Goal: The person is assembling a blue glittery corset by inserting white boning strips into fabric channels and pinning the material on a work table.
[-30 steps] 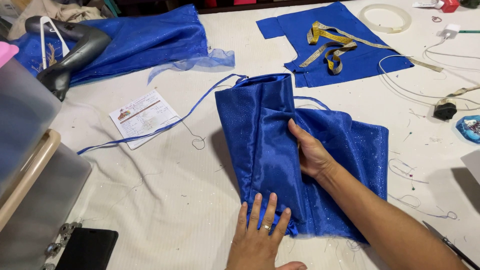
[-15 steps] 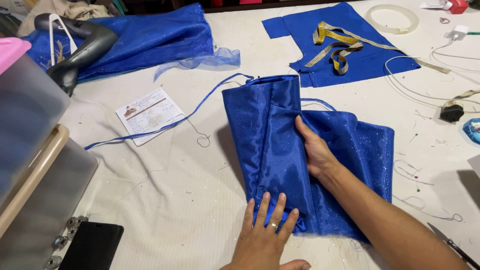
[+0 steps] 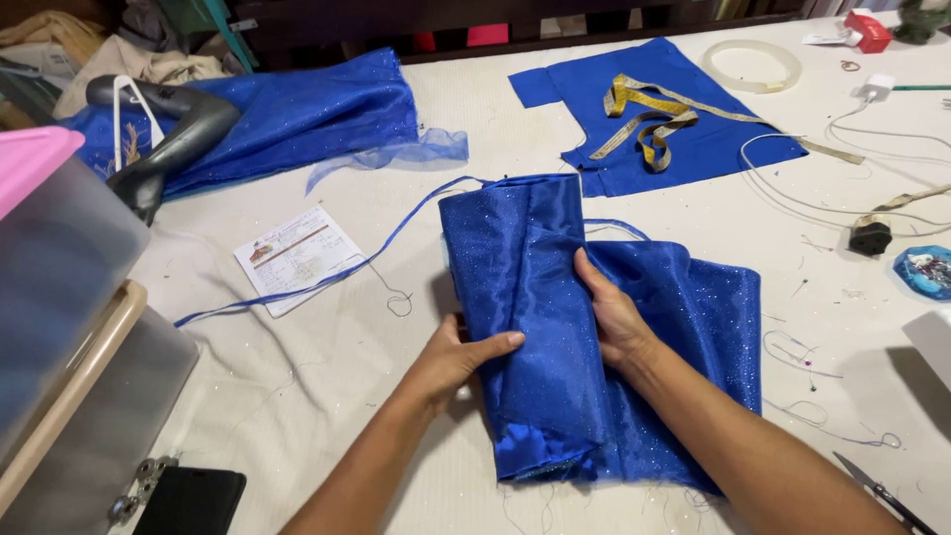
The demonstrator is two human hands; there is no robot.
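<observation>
We see two bare hands working a folded piece of glittering royal-blue fabric [image 3: 555, 327] at the middle of a pale, thread-strewn worktable [image 3: 297, 396]. The left hand [image 3: 458, 359] grips the folded bundle's left edge, thumb laid across the top layer and fingers tucked out of sight beneath, so it pinches the cloth from the side. The right hand [image 3: 612, 312] lies flat on the fold with fingers together, pressing down near the centre. The bundle's long axis runs from near to far, its narrow folded column on the left and a wider single layer spreading to the right; both hands meet it at about mid-length, the left from outside the edge, the right from above. A thin blue strap [image 3: 327, 277] trails left from the fabric's far corner past a printed paper slip [image 3: 295, 258]. Farther away lie a flat blue cut piece [image 3: 713, 149] with a yellow measuring tape [image 3: 644, 114] on it, a second heap of blue cloth [image 3: 297, 119] at far left, and scissors [image 3: 882, 490] at near right.
</observation>
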